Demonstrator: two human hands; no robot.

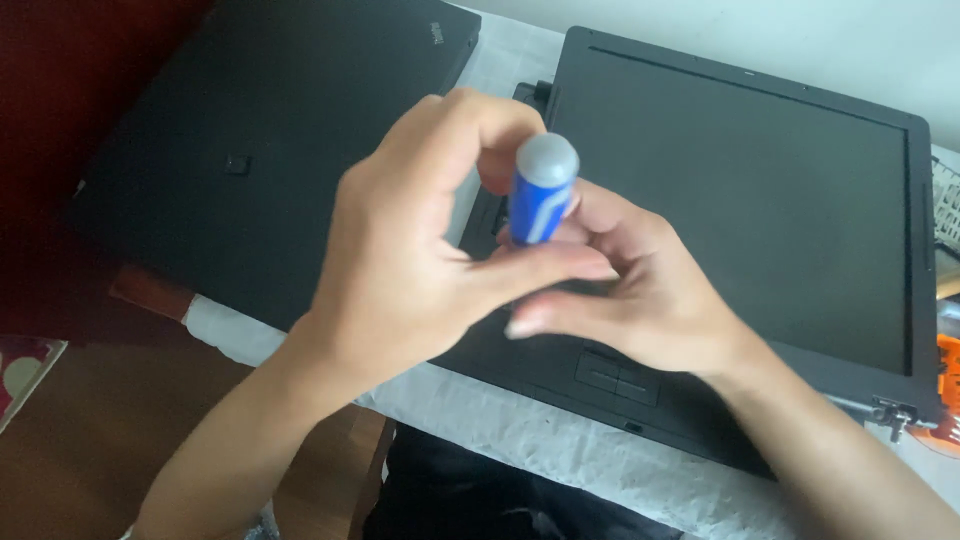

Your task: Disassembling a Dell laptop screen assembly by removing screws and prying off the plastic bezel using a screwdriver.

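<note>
1. The left hand (400, 250) and the right hand (640, 290) meet in the middle of the view, both closed around a small blue tool handle (542, 200) with a rounded grey cap; it looks like the grip of a screwdriver, though the shaft and tip are hidden behind the fingers
2. The left hand's thumb and forefinger curl into a ring and pinch the handle near its lower part, the thumb lying across in front, which seems to steady the tool while the other hand works on it
3. The right hand's fingers are bent and wrapped round from behind and below, the thumb stretched under the left thumb; whether they grip the shaft or something fitted to it cannot be told
4. The handle is held in the air above an open laptop (740, 200) that lies flat on a white cloth (560, 440), over its left side near the hinge
5. The handle's long axis runs nearly upright, tilted slightly to the right, grey cap up toward the camera, working end down toward the laptop
6. A second black laptop (260, 140), lid closed, lies to the left, just beside the open one
</note>
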